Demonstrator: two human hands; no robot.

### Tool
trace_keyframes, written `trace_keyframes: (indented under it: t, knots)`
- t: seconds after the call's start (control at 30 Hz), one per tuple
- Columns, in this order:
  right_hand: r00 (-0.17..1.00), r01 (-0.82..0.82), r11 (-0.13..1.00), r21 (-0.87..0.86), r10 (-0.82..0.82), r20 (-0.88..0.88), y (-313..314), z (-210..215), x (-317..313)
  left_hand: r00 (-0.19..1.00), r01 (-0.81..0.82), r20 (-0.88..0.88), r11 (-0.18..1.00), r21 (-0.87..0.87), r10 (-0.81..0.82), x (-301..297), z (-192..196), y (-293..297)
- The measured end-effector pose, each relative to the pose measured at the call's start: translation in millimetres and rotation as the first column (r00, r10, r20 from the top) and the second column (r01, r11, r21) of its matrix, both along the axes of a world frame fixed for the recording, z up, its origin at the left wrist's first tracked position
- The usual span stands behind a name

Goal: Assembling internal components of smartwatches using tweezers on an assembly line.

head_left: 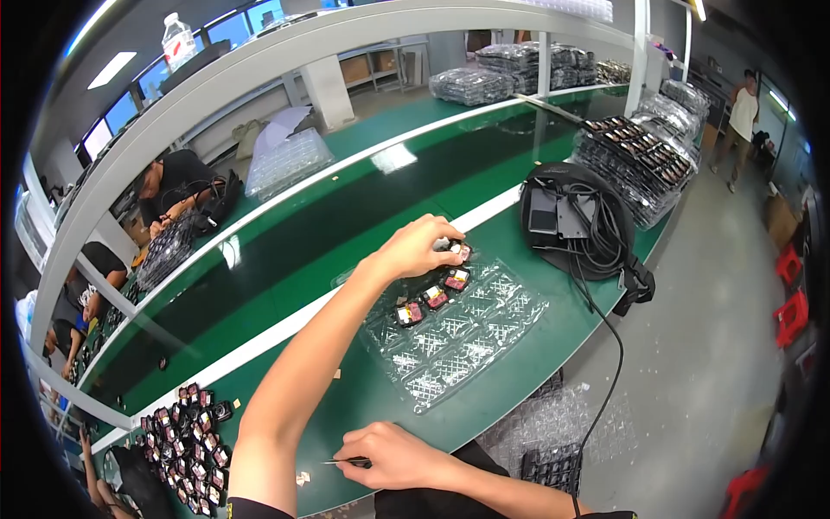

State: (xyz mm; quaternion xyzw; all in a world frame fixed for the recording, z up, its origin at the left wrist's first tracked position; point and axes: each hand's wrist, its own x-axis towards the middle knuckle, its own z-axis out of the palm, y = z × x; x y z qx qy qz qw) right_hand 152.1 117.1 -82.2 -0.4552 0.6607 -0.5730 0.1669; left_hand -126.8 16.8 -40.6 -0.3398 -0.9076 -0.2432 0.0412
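Note:
My left hand (424, 246) reaches over the far edge of a clear plastic blister tray (484, 337). Its fingers close on a small black electronic module (462, 252) with a pink and white face, at the tray's far corner. Beside it in the tray's pockets sit several similar modules, among them one nearer module (435, 297). Close to my body, low over the green bench (346, 406), my right hand (380, 454) is closed round thin dark tweezers (353, 462) that point left.
A heap of modules (186, 450) lies at the bench's left end. On the right stand a black bag with coiled cable (577, 221) and stacked trays (635, 164). A dark conveyor belt (303, 225) runs behind. Co-workers (177, 190) sit across at the left.

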Motion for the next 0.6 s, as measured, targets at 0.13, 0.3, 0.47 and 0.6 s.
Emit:
trace_keyframes:
  t: [0.13,0.3,0.47,0.6]
  knots:
    - [0.999,0.051,0.997,-0.065,-0.052,-0.009,-6,-8,-1,0.996,-0.047,-0.079,0.997,0.066,0.052,27,-5,-33]
    - [0.993,0.088,0.994,-0.065,-0.093,-0.078,1,-7,-13,0.961,-0.237,-0.143,0.971,0.023,0.238,100,9,-133]
    - [0.989,0.1,0.995,0.022,-0.096,-0.113,9,0,-14,0.771,-0.615,-0.336,0.77,-0.172,0.541,176,-17,-316]
    - [0.977,0.142,0.99,-0.02,-0.143,-0.159,7,9,11,0.283,-0.958,-0.366,0.24,-0.16,0.887,278,-48,-456]
